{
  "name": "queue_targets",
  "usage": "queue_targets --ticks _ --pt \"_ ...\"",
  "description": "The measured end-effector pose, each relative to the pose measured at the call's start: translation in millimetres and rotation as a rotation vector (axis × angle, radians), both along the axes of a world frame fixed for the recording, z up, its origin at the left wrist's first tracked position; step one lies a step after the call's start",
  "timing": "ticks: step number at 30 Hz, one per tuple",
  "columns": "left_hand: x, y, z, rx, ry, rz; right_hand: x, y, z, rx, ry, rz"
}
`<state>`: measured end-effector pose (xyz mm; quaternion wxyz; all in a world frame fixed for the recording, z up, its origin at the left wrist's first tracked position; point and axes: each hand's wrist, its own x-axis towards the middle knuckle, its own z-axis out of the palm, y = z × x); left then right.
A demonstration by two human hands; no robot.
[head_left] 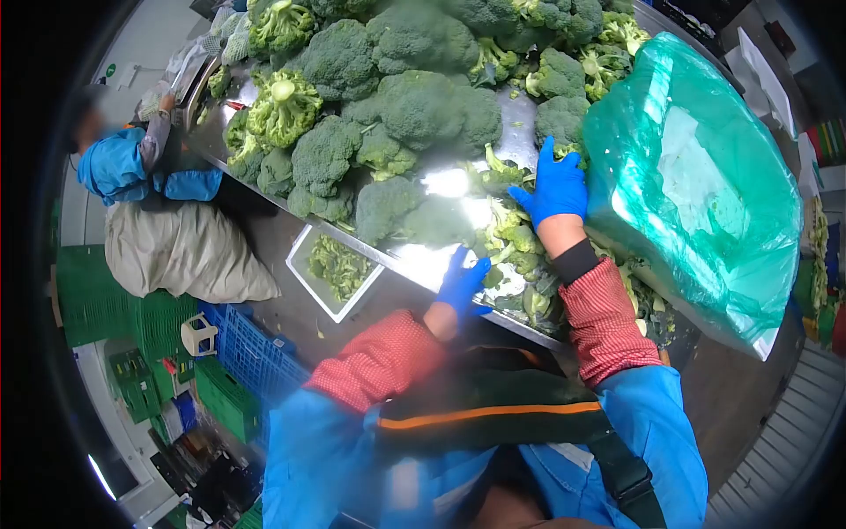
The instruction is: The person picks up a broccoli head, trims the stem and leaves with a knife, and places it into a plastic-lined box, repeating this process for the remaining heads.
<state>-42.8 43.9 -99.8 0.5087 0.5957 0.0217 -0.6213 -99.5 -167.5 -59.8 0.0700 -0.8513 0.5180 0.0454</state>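
Note:
My right hand (559,189), in a blue glove, reaches over the metal table (520,123) with its fingers spread and nothing visible in it. Its fingertips come close to a broccoli head (561,120) beside the green bag. My left hand (460,287), gloved in the same blue, is at the table's near edge, fingers apart and holding nothing. Between the two hands lie broccoli trimmings (507,234), cut stems and small florets. Large broccoli heads (423,110) are heaped across the table beyond.
A crate lined with a green plastic bag (608,176) stands at the right. Below the table edge, a white bin (330,310) holds florets. Another person (115,167) works at the far left, near a large pale sack (181,251). Blue pallets (256,348) and green crates (225,397) are at lower left.

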Motion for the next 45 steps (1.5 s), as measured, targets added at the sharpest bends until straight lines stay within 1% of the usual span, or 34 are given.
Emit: queue_targets --ticks 3,6,9,10,12,13,14,15,17,18,20,21,23,24,25,26,27,28,29,30,32,33,34,35,36,37,38,39,40,41,43,45 --pt "-8.3 -1.7 -15.5 0.015 -0.114 0.071 -9.1 -2.6 -41.5 -0.330 -0.218 0.139" --pt "-10.9 5.8 -10.8 -0.005 0.064 0.134 -22.4 6.1 -48.4 -0.118 -0.458 0.236" --pt "-7.8 8.0 -13.7 -0.050 0.314 0.058 -32.6 8.8 -34.0 0.285 -0.891 0.258" --pt "-7.7 4.8 -14.0 -0.028 0.352 0.065 -34.2 7.8 -35.3 0.322 -0.919 0.221" --pt "-7.6 -9.7 -7.5 0.017 0.432 0.080 -30.5 1.6 -54.1 0.147 -0.696 0.272" --pt "-9.0 -11.8 -13.5 -0.020 0.480 0.113 -28.6 -2.2 -63.5 0.061 -0.583 0.294" --pt "-10.2 -12.6 -25.8 -0.056 0.527 0.147 -22.0 -1.0 -62.2 0.075 -0.480 0.196" --pt "-11.5 -13.6 -37.8 -0.094 0.575 0.183 -18.6 -3.0 -54.6 0.113 -0.435 0.194" --pt "-16.2 -18.7 -61.0 -0.261 0.602 0.207 -12.0 -6.9 -40.3 0.189 -0.343 0.194" --pt "-18.6 -22.8 -72.0 -0.329 0.614 0.222 -13.2 -7.1 -44.5 0.221 -0.417 0.185" --pt "-22.0 -35.7 -93.3 -0.456 0.641 0.258 -16.4 -11.0 -45.9 0.400 -0.536 0.196" --pt "-18.7 -38.2 -95.6 -0.475 0.685 0.260 -18.9 -12.0 -48.2 0.493 -0.593 0.202" --pt "-12.3 -43.0 -100.4 -0.511 0.776 0.263 -23.1 -11.9 -69.8 0.493 -0.673 0.162" --pt "-15.9 -46.1 -109.1 -0.551 0.573 0.194 -23.5 -10.5 -74.3 0.480 -0.722 0.146" --pt "-18.5 -43.5 -117.4 -0.568 0.515 0.167 -24.0 -9.2 -78.9 0.467 -0.770 0.131" --pt "-20.0 -42.2 -115.1 -0.583 0.455 0.141 -25.0 -3.5 -65.4 0.447 -0.756 0.125" --pt "-20.4 -42.0 -102.7 -0.597 0.395 0.117 -27.1 2.0 -56.2 0.401 -0.738 0.125" --pt "-20.5 -38.2 -89.9 -0.622 0.501 0.148 -29.6 7.1 -48.7 0.356 -0.721 0.123" --pt "-18.4 -36.6 -67.3 -0.647 0.606 0.178 -32.6 12.6 -42.1 0.310 -0.706 0.120" --pt "-18.7 -38.3 -49.1 -0.591 0.753 0.257 -36.9 19.9 -34.7 0.314 -0.813 0.118" --pt "-31.3 -39.5 -68.3 -0.752 0.350 0.072 -43.6 36.6 -7.3 0.242 -0.923 0.152" --pt "-36.1 -40.3 -70.8 -0.821 0.142 -0.018 -45.3 44.7 9.5 0.206 -0.977 0.172" --pt "-35.8 -34.9 -73.7 -0.815 0.224 -0.003 -46.0 53.0 23.4 0.142 -0.962 0.210" --pt "-33.7 -29.9 -67.0 -0.806 0.305 0.012 -44.6 60.5 37.0 0.074 -0.951 0.248" --pt "-21.3 -21.9 -31.3 -0.715 0.671 0.130 -41.4 68.0 50.4 0.006 -0.943 0.288" --pt "-11.1 -13.2 -5.7 -0.607 1.032 0.251 -37.4 76.9 63.8 -0.033 -0.943 0.328" --pt "-5.7 -3.1 2.3 -0.616 1.081 0.296 -31.7 87.2 76.3 -0.068 -0.944 0.371" --pt "-0.3 10.0 6.6 -0.780 0.528 0.177 -24.6 98.6 86.7 -0.100 -0.946 0.413" --pt "5.5 24.7 10.0 -0.883 -0.039 0.052 -14.7 111.8 94.9 -0.123 -0.957 0.441" --pt "18.1 41.1 33.6 -0.854 0.193 0.167 -0.8 126.0 99.9 -0.149 -0.969 0.493" --pt "43.9 73.4 80.7 -0.773 0.646 0.467 27.9 159.5 107.4 -0.207 -0.992 0.584" --pt "67.1 114.8 84.8 -0.764 0.246 0.516 63.2 187.8 106.7 -0.099 -0.994 0.765"
